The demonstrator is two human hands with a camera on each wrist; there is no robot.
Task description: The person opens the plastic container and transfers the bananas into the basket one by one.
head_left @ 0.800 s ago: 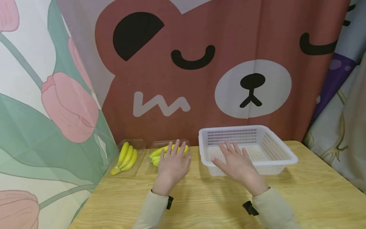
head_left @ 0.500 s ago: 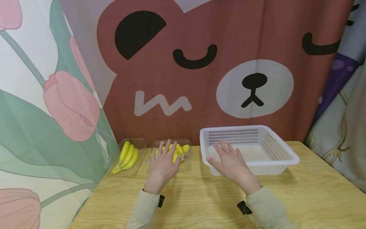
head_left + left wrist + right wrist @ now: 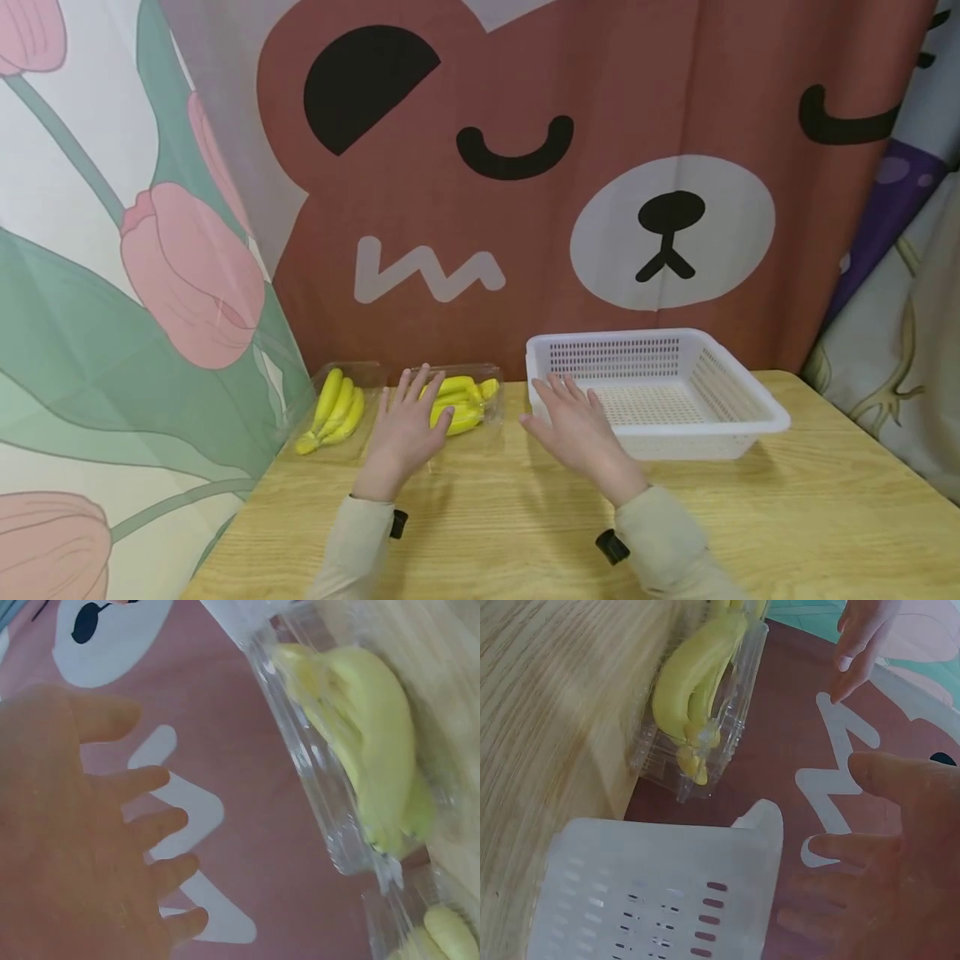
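A large hanging cloth printed with a brown bear face (image 3: pixel 525 167) forms the backdrop; to its left hangs a cloth with pink tulips on green leaves (image 3: pixel 135 275). Below them lies a light wooden table with visible grain (image 3: pixel 787 517). At the table's far edge, right of centre, stands a white perforated plastic basket, rectangular and shallow (image 3: pixel 675 367). Left of the basket sits a clear plastic clamshell box holding a bunch of yellow bananas (image 3: pixel 459 398), and at the far left corner a second clear plastic box with another yellow banana bunch (image 3: pixel 333 408).

The person's right hand (image 3: pixel 576 433) hovers above the table just in front of the basket's near left corner, palm down, fingers spread and straight, grasping nothing. The left hand (image 3: pixel 405 429) hovers between the two boxes, overlapping the near left edge of the box beside the basket, fingers likewise spread and released; whether it touches the plastic cannot be told. The left wrist view shows the bananas (image 3: pixel 371 750) pressed against the transparent wall. Both forearms wear pale beige sleeves (image 3: pixel 660 542).
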